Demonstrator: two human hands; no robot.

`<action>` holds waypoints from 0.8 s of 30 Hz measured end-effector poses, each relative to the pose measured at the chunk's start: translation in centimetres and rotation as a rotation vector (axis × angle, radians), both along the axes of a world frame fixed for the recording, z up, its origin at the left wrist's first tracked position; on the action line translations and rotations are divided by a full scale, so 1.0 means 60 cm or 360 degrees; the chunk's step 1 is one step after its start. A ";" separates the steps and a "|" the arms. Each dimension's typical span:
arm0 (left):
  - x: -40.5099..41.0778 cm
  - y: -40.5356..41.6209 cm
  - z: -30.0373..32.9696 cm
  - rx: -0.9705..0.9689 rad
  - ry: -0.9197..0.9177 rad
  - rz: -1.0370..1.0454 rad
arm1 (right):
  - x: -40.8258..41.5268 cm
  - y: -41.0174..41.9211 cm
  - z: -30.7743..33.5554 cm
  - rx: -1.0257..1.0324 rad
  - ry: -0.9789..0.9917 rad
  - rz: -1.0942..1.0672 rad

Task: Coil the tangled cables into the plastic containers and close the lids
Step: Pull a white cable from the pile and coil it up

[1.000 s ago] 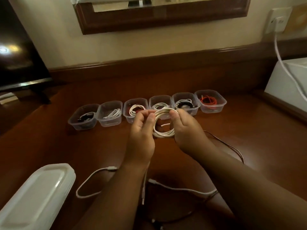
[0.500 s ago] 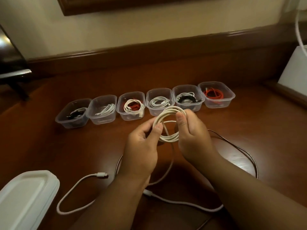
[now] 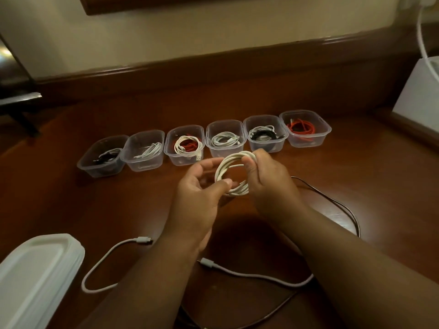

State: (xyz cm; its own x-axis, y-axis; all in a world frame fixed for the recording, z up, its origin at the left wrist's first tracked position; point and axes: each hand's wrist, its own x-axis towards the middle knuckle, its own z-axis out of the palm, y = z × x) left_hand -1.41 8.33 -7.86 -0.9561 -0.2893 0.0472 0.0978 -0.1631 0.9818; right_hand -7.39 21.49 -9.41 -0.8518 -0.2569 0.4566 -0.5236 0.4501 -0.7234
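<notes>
Head view: right hand (image 3: 268, 184) pinches the white cable coil (image 3: 234, 173) at its far side, left hand (image 3: 202, 193) nips the near loops, above the desk (image 3: 356, 167). Light, springy stuff, likely to unwind, so grip across all the loops. Open containers (image 3: 224, 138) wait just beyond.

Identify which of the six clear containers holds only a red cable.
The container at the right end of the row. It holds a red coil alone; the third from left pairs red with white, and the others show only white, grey or black.
</notes>
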 end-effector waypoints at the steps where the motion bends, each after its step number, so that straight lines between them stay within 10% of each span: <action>1: 0.000 -0.004 -0.002 -0.0174 0.0027 0.0051 | 0.001 0.002 0.003 0.0022 0.0010 0.0000; 6: 0.002 -0.022 -0.004 -0.0926 0.0149 0.0199 | -0.002 0.017 0.014 0.0202 0.0172 -0.0075; 14: 0.010 -0.024 0.026 0.0460 -0.0192 -0.0201 | -0.015 0.030 0.010 0.0066 0.0116 -0.0140; 18: 0.011 -0.033 0.019 0.0007 -0.0142 -0.0091 | -0.025 0.038 0.018 -0.0231 -0.0193 -0.0199; 24: 0.010 -0.027 0.011 -0.0750 0.0083 0.0092 | 0.001 0.016 0.038 -0.1585 -0.1208 0.0219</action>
State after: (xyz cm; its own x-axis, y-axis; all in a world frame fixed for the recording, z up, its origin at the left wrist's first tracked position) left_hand -0.79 6.70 -7.18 -0.9319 -0.2775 0.2335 0.1447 0.3058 0.9410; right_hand -7.30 22.45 -7.11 -0.9776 -0.1908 -0.0886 0.1727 -0.4876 -0.8558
